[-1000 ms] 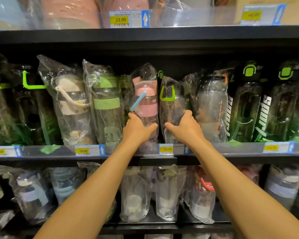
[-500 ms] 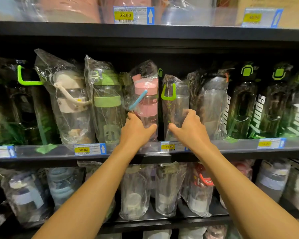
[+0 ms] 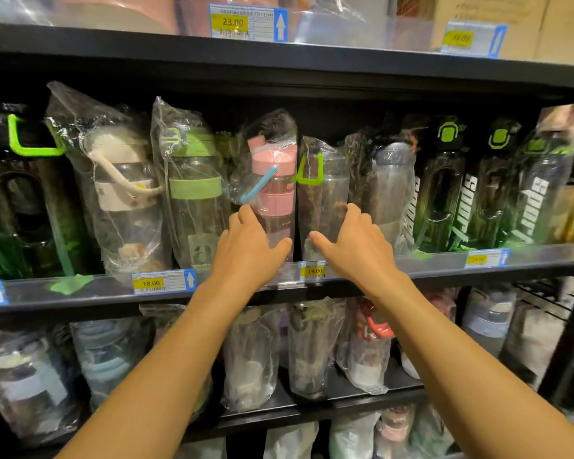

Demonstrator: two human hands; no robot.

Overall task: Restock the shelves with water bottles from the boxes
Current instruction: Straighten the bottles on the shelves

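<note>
Two grips: left hand [image 3: 246,251] curls fingers [image 3: 245,216] round bagged pink-lidded bottle [image 3: 275,180], right hand [image 3: 357,248] round bagged clear green-looped bottle [image 3: 327,197].

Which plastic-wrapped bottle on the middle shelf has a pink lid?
The clear bottle with pink lid and blue strap, gripped by the left hand. The right hand holds a clear bottle with green loop; others have green or cream lids.

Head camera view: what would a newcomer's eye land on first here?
Two bare arms reach to the middle shelf: the left hand grips a bagged pink bottle with a blue strap, the right hand grips the clear bottle with a green loop beside it. Right of them stands a row of black bottles with bright green accents, and yellow price tags line the shelf edge.
</note>
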